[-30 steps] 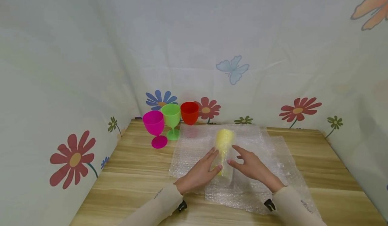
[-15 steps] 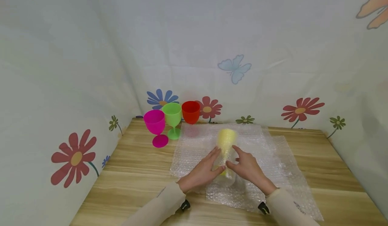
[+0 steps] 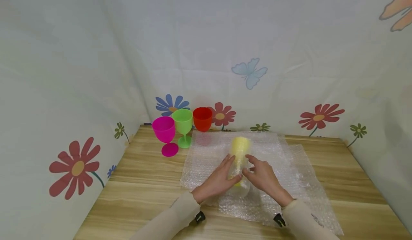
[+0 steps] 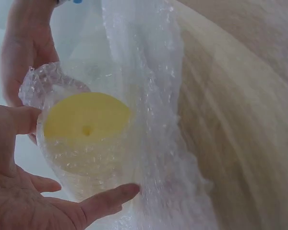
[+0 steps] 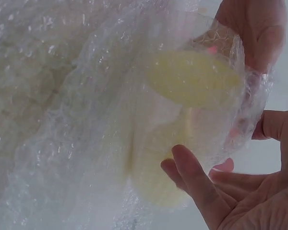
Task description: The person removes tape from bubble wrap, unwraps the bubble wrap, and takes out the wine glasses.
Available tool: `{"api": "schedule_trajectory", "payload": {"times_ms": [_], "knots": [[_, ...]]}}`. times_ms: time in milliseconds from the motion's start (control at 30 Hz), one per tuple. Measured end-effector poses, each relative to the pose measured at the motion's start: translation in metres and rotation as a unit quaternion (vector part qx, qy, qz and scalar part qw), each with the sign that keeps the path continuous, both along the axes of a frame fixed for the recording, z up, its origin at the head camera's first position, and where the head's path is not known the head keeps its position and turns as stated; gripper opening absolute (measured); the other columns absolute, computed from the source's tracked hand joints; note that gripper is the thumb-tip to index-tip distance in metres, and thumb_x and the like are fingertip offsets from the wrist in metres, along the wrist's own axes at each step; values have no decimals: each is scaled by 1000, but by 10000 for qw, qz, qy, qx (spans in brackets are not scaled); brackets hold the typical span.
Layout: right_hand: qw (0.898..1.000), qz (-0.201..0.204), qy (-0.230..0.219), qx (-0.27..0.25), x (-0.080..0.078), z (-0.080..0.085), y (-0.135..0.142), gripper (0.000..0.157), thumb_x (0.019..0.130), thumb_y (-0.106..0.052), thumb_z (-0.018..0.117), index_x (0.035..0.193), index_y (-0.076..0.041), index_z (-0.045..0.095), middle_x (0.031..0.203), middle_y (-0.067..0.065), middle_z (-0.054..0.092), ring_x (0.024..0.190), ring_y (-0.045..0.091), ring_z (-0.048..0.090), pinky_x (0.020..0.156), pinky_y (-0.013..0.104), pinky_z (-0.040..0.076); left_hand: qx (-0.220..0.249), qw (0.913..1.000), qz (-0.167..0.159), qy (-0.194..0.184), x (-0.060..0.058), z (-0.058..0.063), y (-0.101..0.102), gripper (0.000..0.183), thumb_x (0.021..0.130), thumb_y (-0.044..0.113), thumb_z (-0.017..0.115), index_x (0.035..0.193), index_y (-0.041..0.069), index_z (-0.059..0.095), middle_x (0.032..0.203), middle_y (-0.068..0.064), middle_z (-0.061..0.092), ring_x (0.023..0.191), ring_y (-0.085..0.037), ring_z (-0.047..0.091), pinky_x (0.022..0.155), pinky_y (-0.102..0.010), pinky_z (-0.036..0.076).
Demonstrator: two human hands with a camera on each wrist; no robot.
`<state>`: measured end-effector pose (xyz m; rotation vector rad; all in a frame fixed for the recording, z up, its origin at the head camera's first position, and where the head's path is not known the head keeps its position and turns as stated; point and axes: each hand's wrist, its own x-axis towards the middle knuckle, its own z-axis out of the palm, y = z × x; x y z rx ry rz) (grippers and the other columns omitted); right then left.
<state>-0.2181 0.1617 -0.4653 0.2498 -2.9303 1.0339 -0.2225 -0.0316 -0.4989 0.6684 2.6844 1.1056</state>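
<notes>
A yellow goblet (image 3: 240, 147) lies on its side, rolled in clear bubble wrap, its bowl pointing toward the back wall. My left hand (image 3: 217, 181) holds the roll from the left, thumb near the foot and fingers farther up. On the other side my right hand (image 3: 263, 177) grips the wrap with its thumb and fingers spread along it. The goblet's round yellow foot (image 4: 84, 115) shows inside the open end of the roll in the left wrist view. Beneath lies a bubble wrap sheet (image 3: 206, 161). Film blurs the goblet's stem.
Standing at the back left are a magenta goblet (image 3: 164, 131), a green goblet (image 3: 182, 122) and a red goblet (image 3: 202, 119). The red one's lower part is behind the sheet's edge. A flower-printed curtain (image 3: 206, 54) encloses the wooden table (image 3: 135, 182).
My right hand has come closer to the roll and my left thumb has shifted slightly right over its near end. The wrapped goblet has moved little. The standing goblets stay put.
</notes>
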Motion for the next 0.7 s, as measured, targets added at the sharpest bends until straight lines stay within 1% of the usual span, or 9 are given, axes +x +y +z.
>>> {"api": "schedule_trajectory", "payload": {"times_ms": [67,167,267,400,500,567,667,700], "knots": [[10000,-54,-40,-74,-1,-1,1,63,89,-25,62,146,-6,44,128,27,62,97,34,73,66,38,59,37,10000,18,-75,0,0,3,84,95,63,47,159,21,15,167,-8,8,146,-33,33,113,-54,37],[9998,-75,-122,-149,-5,-2,2,67,90,-28,62,149,-8,39,126,29,63,101,35,71,67,39,59,77,9999,53,-117,0,1,5,83,95,61,48,159,22,14,167,-6,8,148,-32,30,115,-53,35],[9998,-41,-106,-150,-8,-1,1,66,90,-29,62,149,-8,41,126,29,63,102,36,71,68,40,60,139,9998,97,-74,2,5,7,81,95,58,50,159,22,15,167,-6,10,148,-31,29,115,-54,35],[9998,-30,-47,-183,-7,1,0,64,89,-29,63,147,-9,44,125,29,63,101,36,71,70,41,60,214,9997,111,-75,7,10,9,80,96,54,52,158,18,18,165,-14,14,147,-35,31,113,-55,37],[9998,23,-17,-210,-5,2,0,63,89,-27,62,146,-9,45,122,28,65,101,35,71,69,40,60,164,9996,203,81,10,11,11,79,96,51,53,157,12,21,162,-18,19,143,-36,37,110,-53,41],[9997,91,-24,-220,-4,3,0,60,89,-25,62,145,-9,47,120,27,67,101,35,71,67,38,59,64,9992,294,273,11,11,12,79,96,50,53,156,10,22,162,-18,19,143,-35,36,110,-52,42],[9996,177,-39,-216,-4,3,0,57,88,-20,61,142,-9,51,112,23,71,100,33,72,64,34,58,-120,9984,293,472,9,10,14,81,95,51,55,157,11,22,165,-13,13,149,-33,27,111,-51,41],[9996,203,-45,-174,-4,3,0,56,87,-19,61,142,-9,51,105,21,73,100,32,72,62,32,57,-172,9983,252,492,8,10,14,83,94,52,55,157,11,21,166,-11,9,151,-32,21,112,-51,39]]}}
